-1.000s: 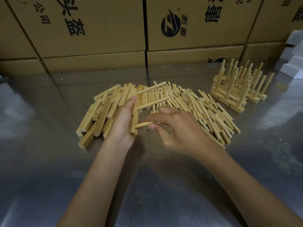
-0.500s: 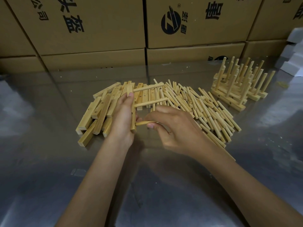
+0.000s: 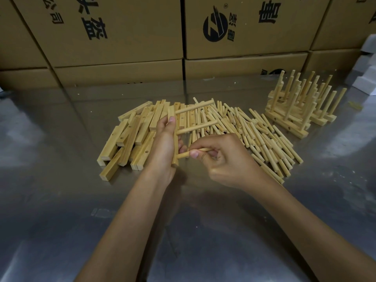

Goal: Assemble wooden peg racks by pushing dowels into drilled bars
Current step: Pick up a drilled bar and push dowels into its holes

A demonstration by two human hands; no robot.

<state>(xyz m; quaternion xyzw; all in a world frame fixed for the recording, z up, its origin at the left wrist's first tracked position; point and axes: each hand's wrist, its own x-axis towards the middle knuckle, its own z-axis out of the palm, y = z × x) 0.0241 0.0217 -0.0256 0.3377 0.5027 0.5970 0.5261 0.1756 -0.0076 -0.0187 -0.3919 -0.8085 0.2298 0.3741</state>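
Note:
My left hand (image 3: pixel 163 145) grips a drilled wooden bar (image 3: pixel 175 148) on edge above the steel table. Two dowels (image 3: pixel 195 107) stick out of that bar to the right. My right hand (image 3: pixel 221 159) pinches a third dowel (image 3: pixel 184 154) with its tip at the bar's lower end. A pile of drilled bars (image 3: pixel 130 137) lies to the left of my hands. Loose dowels (image 3: pixel 262 135) lie in a spread to the right.
Several finished peg racks (image 3: pixel 299 104) stand stacked at the far right. Cardboard boxes (image 3: pixel 122 37) form a wall along the back of the steel table (image 3: pixel 61 200). White foam pieces (image 3: pixel 366 74) sit at the right edge.
Both hands with the bar shifted slightly toward me and upward. The third dowel has moved closer into the bar's lower end.

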